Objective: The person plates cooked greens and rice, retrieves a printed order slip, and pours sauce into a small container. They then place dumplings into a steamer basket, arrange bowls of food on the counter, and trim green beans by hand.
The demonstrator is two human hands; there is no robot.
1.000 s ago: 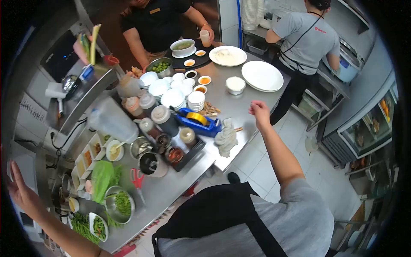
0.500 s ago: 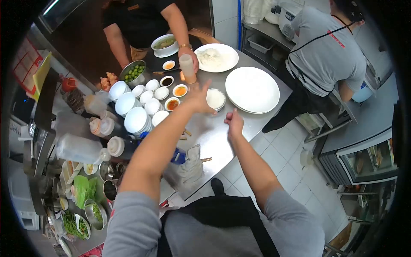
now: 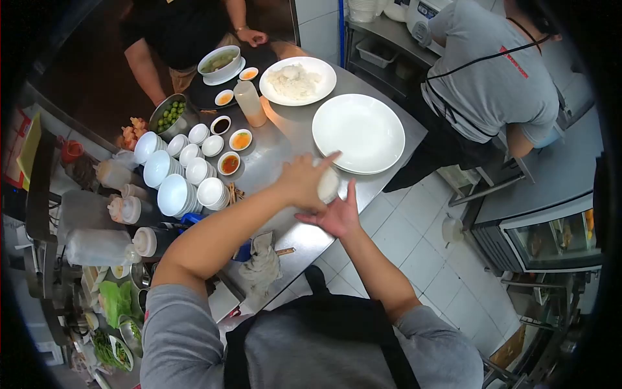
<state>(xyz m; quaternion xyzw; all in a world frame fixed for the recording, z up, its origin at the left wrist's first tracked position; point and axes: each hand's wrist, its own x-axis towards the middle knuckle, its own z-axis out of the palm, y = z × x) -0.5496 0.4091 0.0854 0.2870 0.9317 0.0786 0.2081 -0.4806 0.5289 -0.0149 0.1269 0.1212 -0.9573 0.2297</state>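
Between my two hands is a small white bowl of rice (image 3: 328, 185), partly hidden and blurred. My left hand (image 3: 303, 183) reaches across it from the left, fingers and thumb spread wide around its sides. My right hand (image 3: 338, 217) is on the near side, palm turned up, fingers apart, with the thumb pointing up close to the bowl. Just beyond the bowl is a stack of large white plates (image 3: 358, 133). Past it, an oval plate (image 3: 267, 91) carries a mound of white rice noodles (image 3: 295, 82).
Stacked white bowls (image 3: 173, 196), sauce dishes (image 3: 229, 163) and a squeeze bottle (image 3: 250, 104) cover the left side. A soup bowl (image 3: 220, 63) and a pot of green limes (image 3: 172, 117) stand near a person (image 3: 175, 32) opposite. Another person (image 3: 486, 78) works at right.
The rice bowl has shifted toward me, away from its spot left of the plates, with my left hand around it. My right hand has opened. The person opposite has released the squeeze bottle.
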